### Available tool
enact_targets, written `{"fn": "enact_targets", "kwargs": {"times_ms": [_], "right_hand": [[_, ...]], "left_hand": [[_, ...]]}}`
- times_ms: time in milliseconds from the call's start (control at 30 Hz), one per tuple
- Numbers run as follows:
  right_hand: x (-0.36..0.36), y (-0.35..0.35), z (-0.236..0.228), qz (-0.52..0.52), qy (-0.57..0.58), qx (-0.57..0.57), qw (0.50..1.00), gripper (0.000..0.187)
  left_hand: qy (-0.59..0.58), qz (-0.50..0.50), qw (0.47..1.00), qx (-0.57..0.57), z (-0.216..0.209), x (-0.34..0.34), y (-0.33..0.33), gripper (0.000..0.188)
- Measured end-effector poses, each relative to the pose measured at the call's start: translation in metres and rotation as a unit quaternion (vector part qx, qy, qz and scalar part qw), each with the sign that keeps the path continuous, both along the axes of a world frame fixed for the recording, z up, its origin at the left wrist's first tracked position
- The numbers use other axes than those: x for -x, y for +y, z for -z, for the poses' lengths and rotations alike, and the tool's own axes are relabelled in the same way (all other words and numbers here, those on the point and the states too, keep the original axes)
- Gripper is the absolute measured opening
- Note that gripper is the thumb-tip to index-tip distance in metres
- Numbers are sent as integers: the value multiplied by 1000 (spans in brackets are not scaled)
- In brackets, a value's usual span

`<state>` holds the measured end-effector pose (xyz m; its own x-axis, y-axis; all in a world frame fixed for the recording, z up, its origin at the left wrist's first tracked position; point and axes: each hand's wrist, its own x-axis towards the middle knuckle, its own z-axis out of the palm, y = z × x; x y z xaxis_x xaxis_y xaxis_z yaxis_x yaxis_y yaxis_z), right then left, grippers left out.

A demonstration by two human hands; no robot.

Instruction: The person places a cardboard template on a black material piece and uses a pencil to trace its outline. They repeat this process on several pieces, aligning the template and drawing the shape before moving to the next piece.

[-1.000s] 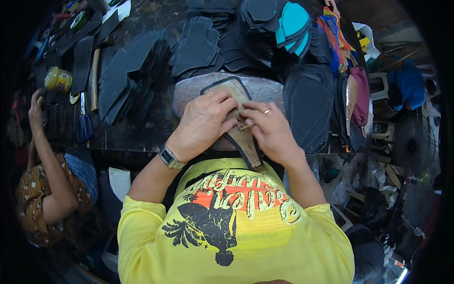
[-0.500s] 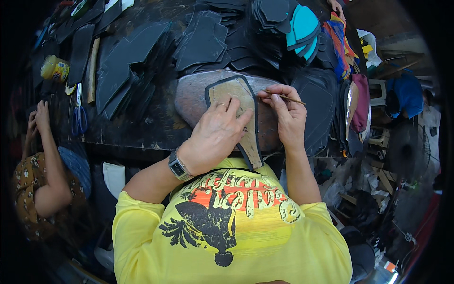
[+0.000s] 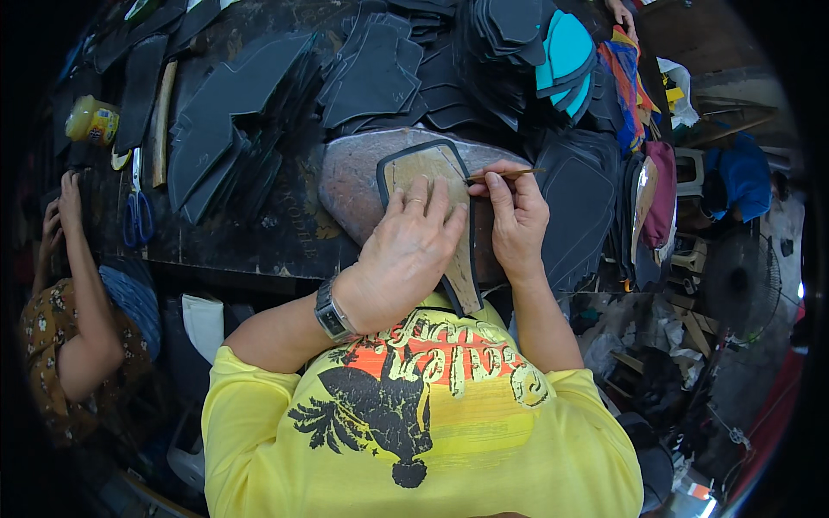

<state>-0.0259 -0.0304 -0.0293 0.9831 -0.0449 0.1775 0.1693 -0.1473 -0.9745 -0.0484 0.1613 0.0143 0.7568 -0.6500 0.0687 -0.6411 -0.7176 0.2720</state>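
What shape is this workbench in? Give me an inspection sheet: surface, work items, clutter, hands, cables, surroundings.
Surface: dark table, scuffed; mottled slab on it.
Work items: dark-rimmed tan piece on the slab; thin brown stick, its tip by the piece's right edge.
Clutter: stacked black sheets, turquoise pieces, yellowish jar, blue-handled scissors.
Hands: left hand rests its fingers on the tan piece; right hand pinches the stick.
Cables: pale strands at lower right, too small to identify.
Surroundings: fan at right; co-worker at left; another person's hand at top right.
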Motion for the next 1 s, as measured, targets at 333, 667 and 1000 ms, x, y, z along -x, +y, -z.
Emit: {"fn": "enact_targets", "kwargs": {"times_ms": [333, 667, 1000], "right_hand": [[-4, -1, -9, -16, 7, 238, 971, 9], [-20, 11, 2, -13, -8, 88, 996, 9], [-39, 12, -5, -32, 39, -95, 994, 10]], "left_hand": [[-6, 4, 1000, 15, -1, 1, 1, 51], [-10, 2, 1000, 16, 4, 4, 0, 52], [-8, 4, 1000, 8, 5, 8, 0, 58]]}}
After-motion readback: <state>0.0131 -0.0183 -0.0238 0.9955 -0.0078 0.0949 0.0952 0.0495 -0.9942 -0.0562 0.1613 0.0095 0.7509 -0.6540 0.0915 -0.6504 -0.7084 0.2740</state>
